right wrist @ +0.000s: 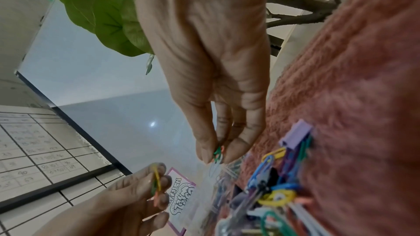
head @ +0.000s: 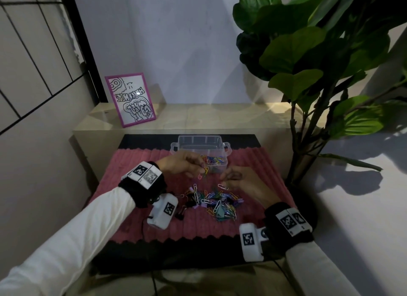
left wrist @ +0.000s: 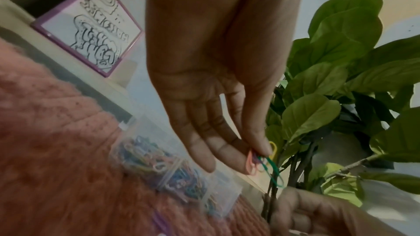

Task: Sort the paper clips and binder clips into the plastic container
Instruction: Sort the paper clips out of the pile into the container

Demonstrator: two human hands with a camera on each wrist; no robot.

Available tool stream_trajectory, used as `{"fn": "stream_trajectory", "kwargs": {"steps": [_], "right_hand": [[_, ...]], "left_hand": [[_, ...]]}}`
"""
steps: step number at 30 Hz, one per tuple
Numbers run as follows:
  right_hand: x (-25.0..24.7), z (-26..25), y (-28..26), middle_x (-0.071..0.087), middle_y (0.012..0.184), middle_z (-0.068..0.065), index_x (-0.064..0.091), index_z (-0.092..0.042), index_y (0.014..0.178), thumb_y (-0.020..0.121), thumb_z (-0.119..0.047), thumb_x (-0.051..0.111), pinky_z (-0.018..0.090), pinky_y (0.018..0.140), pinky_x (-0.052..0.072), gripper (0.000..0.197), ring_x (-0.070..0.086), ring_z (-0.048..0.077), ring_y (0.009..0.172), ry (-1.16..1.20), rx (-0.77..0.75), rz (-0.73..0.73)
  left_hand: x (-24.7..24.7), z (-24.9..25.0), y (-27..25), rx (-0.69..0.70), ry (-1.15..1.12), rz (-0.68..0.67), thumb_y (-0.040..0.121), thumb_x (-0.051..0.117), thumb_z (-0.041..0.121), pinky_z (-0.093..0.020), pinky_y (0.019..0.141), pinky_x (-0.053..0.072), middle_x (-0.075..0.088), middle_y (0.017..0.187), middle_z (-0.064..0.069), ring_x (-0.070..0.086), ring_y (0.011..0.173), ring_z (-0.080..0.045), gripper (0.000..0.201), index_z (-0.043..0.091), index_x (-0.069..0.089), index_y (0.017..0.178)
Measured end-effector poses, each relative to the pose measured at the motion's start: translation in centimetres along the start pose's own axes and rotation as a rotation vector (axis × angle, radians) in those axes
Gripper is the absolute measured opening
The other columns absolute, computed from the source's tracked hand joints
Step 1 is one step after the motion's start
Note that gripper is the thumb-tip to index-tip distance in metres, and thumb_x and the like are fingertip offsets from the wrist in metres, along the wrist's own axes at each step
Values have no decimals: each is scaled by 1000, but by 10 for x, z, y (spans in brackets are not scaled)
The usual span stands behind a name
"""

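A clear plastic container point(head: 220, 147) with dividers stands at the far side of the pink mat point(head: 136, 163); coloured paper clips lie in its near compartments point(left wrist: 159, 161). A mixed pile of paper clips and binder clips point(head: 211, 202) lies mid-mat. My left hand point(head: 201, 167) hovers by the container's near wall and pinches a small bunch of paper clips point(left wrist: 261, 161), pink, purple, green and yellow. My right hand point(head: 224, 182), just right of it above the pile, pinches a few paper clips point(right wrist: 218, 152), green and orange among them. A purple binder clip point(right wrist: 295, 135) tops the pile.
A pink-framed drawing point(head: 130, 99) leans on the beige ledge point(head: 220, 117) behind the mat. A large leafy plant point(head: 308, 53) stands at the right, its stem close to the mat's right edge. A white wall is at the left.
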State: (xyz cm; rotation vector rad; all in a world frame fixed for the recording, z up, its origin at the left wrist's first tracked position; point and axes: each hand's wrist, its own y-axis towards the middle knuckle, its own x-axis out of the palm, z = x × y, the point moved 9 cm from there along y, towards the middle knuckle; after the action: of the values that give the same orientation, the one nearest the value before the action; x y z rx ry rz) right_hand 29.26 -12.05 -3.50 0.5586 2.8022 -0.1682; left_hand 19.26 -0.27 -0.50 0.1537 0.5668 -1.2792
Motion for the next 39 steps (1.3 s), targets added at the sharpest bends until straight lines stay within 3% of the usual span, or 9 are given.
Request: {"fn": "stream_trajectory", "kwargs": {"steps": [3,7,12,19,23,27,33,37,39], "right_hand": [[0,-1,0,64,77,4,66,-11,78,76,5,68,20,63,55,16,65,11,73,127,22,-16],[-10,-4,2,67,77,7,67,-4,82,77,8,65,22,63,56,13,68,13,72,313,7,11],[-23,-5,10,67,81,8,66,-1,85,79,7,64,17,62,54,10,68,11,70,275,20,63],[-39,-37,56,65,80,10,64,9,91,79,5,65,16,63,56,13,63,17,69,-30,-39,150],[-27,-56,88,61,71,10,63,3,82,82,7,62,14,53,54,4,61,10,57,-61,-40,196],[-7,-61,94,68,87,20,67,5,92,87,-10,61,21,66,52,16,61,19,72,-433,-20,70],[-11,-67,48,72,89,16,70,2,88,83,4,59,1,59,41,13,62,14,75,-589,-235,41],[10,-29,19,72,88,13,69,-3,85,80,0,64,6,60,36,8,56,8,67,-710,-134,-195],[17,-15,13,71,86,8,69,-4,89,78,-3,68,8,58,37,11,58,9,71,-738,-64,-248]], "left_hand": [[-23,8,7,-5,141,132,82,65,8,-16,55,51,65,69,5,60,58,-5,6,10,64,87],[-53,17,25,-3,450,321,78,67,7,-29,74,52,70,91,-12,64,79,-21,13,4,65,90],[-58,-6,37,-106,583,314,81,58,6,-37,88,50,70,99,-5,63,94,-22,21,12,62,101],[-76,-1,19,-28,585,514,79,59,2,-35,76,52,62,79,1,61,78,-19,14,14,61,87],[-70,0,18,24,580,434,80,55,-6,-37,76,56,69,82,-7,64,73,-19,19,9,62,88],[-58,7,11,46,609,407,83,50,-7,-33,80,54,70,97,-7,65,88,-20,27,8,62,102],[17,11,-12,89,505,49,85,58,3,-3,72,42,66,106,-3,59,94,-11,22,6,63,106],[50,4,-8,88,563,-89,85,60,9,-24,90,44,66,113,-7,60,103,-19,25,8,61,110],[59,8,0,87,582,-103,84,61,13,-22,88,40,65,115,-7,58,105,-20,27,9,61,111]]}}
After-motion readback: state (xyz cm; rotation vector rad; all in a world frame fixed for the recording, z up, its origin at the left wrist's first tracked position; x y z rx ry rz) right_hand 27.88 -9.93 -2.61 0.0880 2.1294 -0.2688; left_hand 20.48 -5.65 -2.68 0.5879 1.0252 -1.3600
